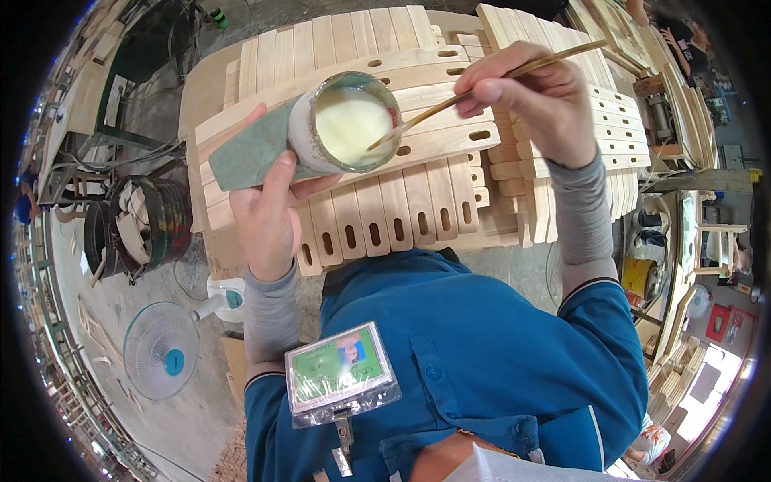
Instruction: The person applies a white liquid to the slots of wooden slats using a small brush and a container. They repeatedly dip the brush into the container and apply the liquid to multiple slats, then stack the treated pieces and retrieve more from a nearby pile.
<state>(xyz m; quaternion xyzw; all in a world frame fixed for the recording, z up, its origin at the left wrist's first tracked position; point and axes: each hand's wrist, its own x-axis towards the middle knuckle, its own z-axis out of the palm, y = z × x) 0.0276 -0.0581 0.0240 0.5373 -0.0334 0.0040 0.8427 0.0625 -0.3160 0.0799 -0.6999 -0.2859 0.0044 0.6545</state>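
My left hand is closed around a flat grey-green handle piece joined to a round cup, with the thumb on the near side. Pale cream liquid partly fills the cup, whose rim is crusted. Between the thumb and fingers of my right hand is a thin wooden-handled brush. It slants down to the left, its tip inside the cup at the right side of the liquid. Below the cup lie wooden slats with oval slots near their ends, side by side on the table.
More slats lie at the far side, and slotted stacks stand at the right. A white fan is at lower left. Dark round bins stand left of the table. Someone else is at far right.
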